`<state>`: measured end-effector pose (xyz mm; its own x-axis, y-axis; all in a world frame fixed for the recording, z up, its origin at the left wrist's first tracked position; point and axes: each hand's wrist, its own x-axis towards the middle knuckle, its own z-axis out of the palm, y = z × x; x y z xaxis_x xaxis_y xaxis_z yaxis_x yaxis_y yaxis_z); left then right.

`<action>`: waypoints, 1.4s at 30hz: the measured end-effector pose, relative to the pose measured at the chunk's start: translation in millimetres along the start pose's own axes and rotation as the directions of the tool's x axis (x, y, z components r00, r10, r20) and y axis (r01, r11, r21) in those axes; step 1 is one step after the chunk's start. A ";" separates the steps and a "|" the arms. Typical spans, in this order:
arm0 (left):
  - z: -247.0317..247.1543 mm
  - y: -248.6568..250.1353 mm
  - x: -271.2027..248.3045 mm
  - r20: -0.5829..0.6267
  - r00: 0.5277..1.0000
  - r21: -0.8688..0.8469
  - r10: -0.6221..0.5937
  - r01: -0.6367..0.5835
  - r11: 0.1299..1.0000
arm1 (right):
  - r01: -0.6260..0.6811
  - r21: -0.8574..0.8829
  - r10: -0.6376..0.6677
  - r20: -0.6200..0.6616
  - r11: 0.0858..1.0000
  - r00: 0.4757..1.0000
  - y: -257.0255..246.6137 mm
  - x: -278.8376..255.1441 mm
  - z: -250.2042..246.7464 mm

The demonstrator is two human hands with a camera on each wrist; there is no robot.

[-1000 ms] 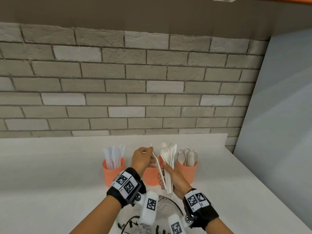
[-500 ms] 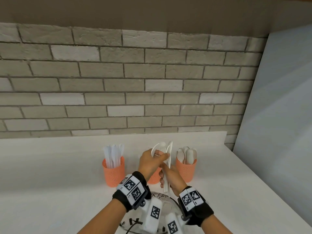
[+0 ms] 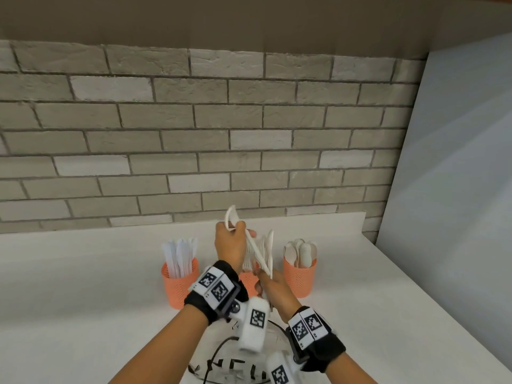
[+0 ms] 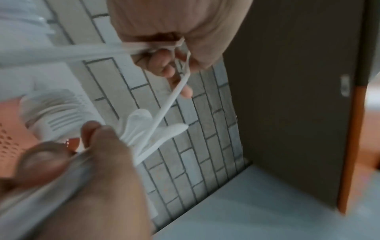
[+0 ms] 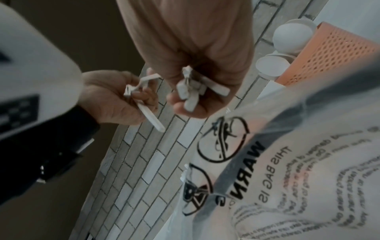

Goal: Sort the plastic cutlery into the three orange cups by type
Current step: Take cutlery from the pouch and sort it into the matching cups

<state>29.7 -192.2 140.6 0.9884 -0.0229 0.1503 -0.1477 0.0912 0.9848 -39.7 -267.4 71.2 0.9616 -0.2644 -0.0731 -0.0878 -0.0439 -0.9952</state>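
Three orange mesh cups stand in a row on the white counter. The left cup (image 3: 180,281) holds knives, and the right cup (image 3: 299,278) holds spoons. My hands hide most of the middle cup (image 3: 247,282), which holds forks (image 4: 55,116). My right hand (image 3: 266,278) grips the handles of a bundle of white cutlery (image 3: 267,246) in front of the middle cup. My left hand (image 3: 240,231), above and left of it, pinches one white spoon (image 3: 230,216) near its rounded end. Its handle slants down into the bundle. The same spoon (image 5: 148,116) shows in the right wrist view.
A clear plastic bag (image 3: 230,364) printed with a warning lies on the counter under my wrists. A brick wall (image 3: 194,134) runs behind the cups. A grey panel (image 3: 457,189) closes off the right side. The counter's right edge (image 3: 443,322) runs diagonally past the spoon cup.
My left hand went from the middle cup to the bundle, took hold of one spoon and raised its rounded end up and left. My right hand kept holding the bundle.
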 end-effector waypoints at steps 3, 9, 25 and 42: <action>-9.6 -1.6 21.1 -0.100 0.990 -0.041 -0.103 0.100 0.994 | 0.003 0.022 -0.004 0.013 1.000 1.000 2.3 1.0 -2.7; -23.8 -14.2 11.6 0.063 0.973 -0.089 -0.221 0.226 0.970 | -0.015 0.086 0.013 0.016 0.996 1.000 -0.6 1.3 -4.1; 4.0 -49.4 -13.6 0.113 0.974 0.244 -0.197 0.165 0.956 | 0.065 -0.007 -0.066 -0.074 0.998 0.995 5.8 0.0 -3.5; 4.4 -47.5 -11.7 0.158 0.975 0.185 -0.157 0.127 0.974 | 0.091 -0.012 -0.092 -0.063 0.996 0.994 0.4 -1.7 -14.2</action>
<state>25.0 -200.6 92.5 0.9810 -0.1938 0.0055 -0.0250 -0.0983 0.9948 -45.1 -280.7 71.8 0.9475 -0.3191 0.0230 -0.0027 -0.0799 -0.9968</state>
